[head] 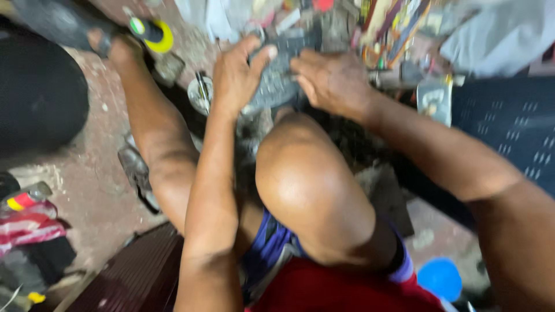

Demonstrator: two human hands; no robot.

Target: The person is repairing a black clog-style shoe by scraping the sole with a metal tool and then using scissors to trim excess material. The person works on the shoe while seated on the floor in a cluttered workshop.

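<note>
Head view — both hands on dark shoe sole

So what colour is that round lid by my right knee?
Blue round lid, clearest in the head view.

Warm, fairly dim light with a soft glare on the raised knee; motion blur smears everything (worst along the cluttered top edge).

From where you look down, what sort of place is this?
Probably a small repair workplace on the floor, perhaps a cobbler's. Both hands, left hand and right hand, grip a dark grey worn sole-like piece over a raised knee; cluttered tools lie beyond on the rough reddish floor.
</note>
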